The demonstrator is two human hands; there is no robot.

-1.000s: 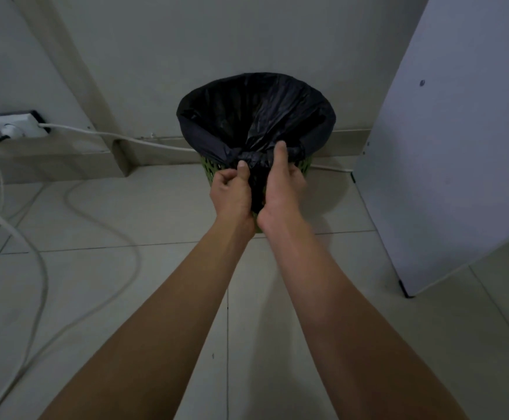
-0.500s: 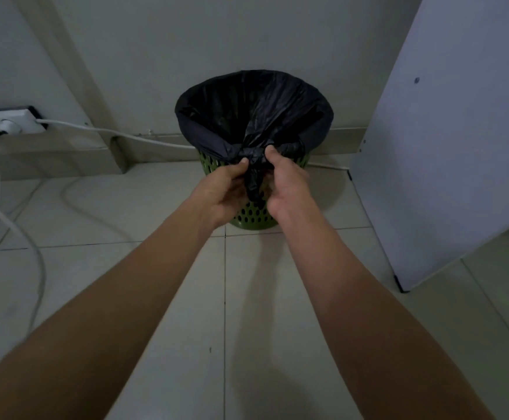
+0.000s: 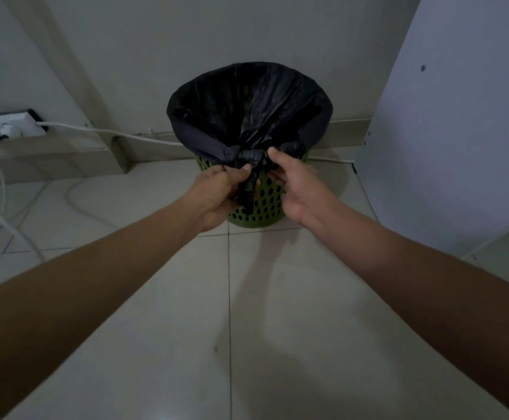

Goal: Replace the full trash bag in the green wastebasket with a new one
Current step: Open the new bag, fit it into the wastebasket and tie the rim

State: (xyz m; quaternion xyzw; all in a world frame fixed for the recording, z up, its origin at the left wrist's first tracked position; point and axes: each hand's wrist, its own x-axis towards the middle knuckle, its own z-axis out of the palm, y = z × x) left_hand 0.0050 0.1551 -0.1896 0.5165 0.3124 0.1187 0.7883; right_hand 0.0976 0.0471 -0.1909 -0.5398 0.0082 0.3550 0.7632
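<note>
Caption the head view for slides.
The left hand and right hand pinch the knot of the black trash bag at the near rim of the green wastebasket.

Pale tiled floor (image 3: 156, 328) meets a grey wall (image 3: 186, 40) (dim light), white panel (image 3: 459, 131) at right.

No writing can be read anywhere. No letters, numbers, brand marks or signs are to be made out on the bag (image 3: 247, 110) pinched at the fingers (image 3: 244, 168), on the basket (image 3: 262, 207) just below them, on the power strip (image 3: 7, 127) far to their left, or on the panel (image 3: 459, 131) to their right.
</note>
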